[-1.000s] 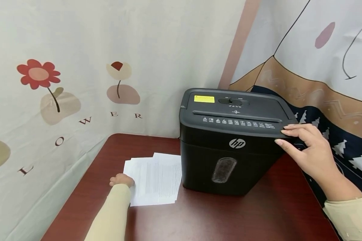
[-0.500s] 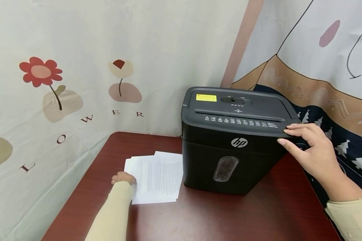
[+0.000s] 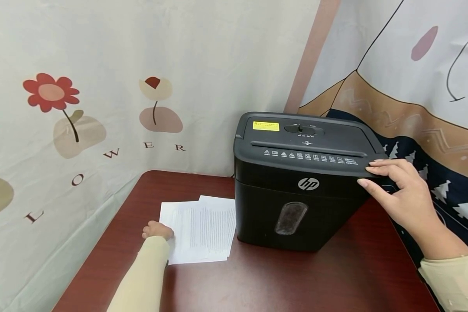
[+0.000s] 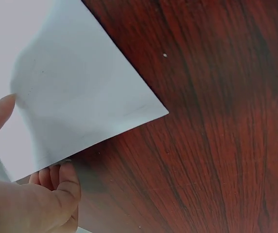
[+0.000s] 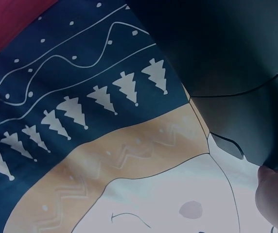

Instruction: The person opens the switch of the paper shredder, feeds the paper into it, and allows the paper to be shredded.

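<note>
A black paper shredder [image 3: 274,190] with an HP logo stands upright at the table's back right. White printed sheets of paper [image 3: 203,229] lie in an uneven stack against its left side. At the stack's left edge is my left hand [image 3: 158,230]. In the left wrist view its thumb [image 4: 0,114] lies over the paper [image 4: 80,82] and the curled fingers reach beneath the edge, pinching it. My right hand [image 3: 407,201] rests at the shredder's right front corner, fingers on the top and thumb by the front. A single fingertip shows in the right wrist view.
The reddish-brown table [image 3: 273,284] carries the shredder and paper. A pale printed curtain [image 3: 214,86] hangs close behind, and a dark cloth with white trees [image 3: 444,190] lines the right side.
At the stack's far left corner, the small step between sheets has gone and the outline is now straight. Both hands stay in place; the view shifts slightly.
</note>
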